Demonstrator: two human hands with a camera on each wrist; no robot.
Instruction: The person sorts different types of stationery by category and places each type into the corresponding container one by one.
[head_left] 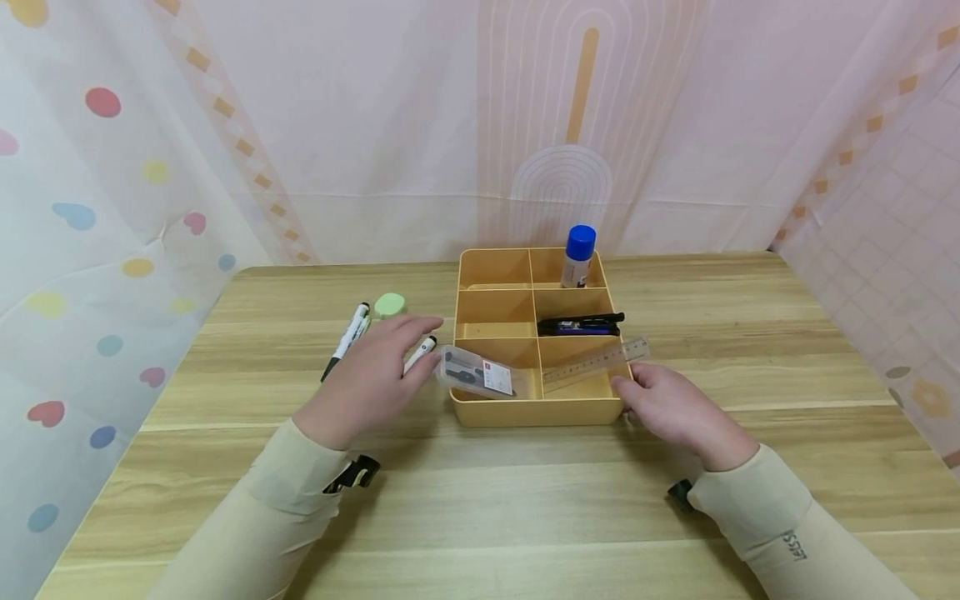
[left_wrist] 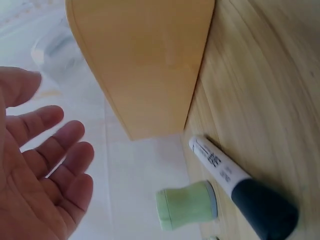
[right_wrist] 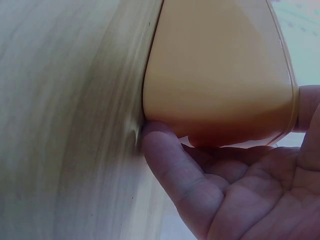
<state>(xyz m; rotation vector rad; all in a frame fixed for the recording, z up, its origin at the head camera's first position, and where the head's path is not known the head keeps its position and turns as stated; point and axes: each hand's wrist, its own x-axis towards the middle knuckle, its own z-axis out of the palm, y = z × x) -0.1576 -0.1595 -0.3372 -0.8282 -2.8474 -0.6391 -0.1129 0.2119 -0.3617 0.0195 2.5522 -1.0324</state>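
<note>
Right hand (head_left: 675, 408) grips near-right corner of yellow-orange, six-compartment plastic organizer (head_left: 536, 414) on light-brown wood-grain table (head_left: 487, 517). Left hand (head_left: 375, 379), fingers relaxed, holds nothing, near clear rectangular plastic case (head_left: 459, 367) tilted in front-left compartment.

Pale beige long sleeves (head_left: 240, 533), dark lettering (head_left: 794, 546) on right one; black wrist cameras (head_left: 362, 472), left with yellowish strip (head_left: 359, 478).

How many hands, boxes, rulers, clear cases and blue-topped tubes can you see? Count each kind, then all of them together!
Hands: 2 (left hand, right hand)
Box: 1
Ruler: 1
Clear case: 1
Blue-topped tube: 1
Total: 6
</note>
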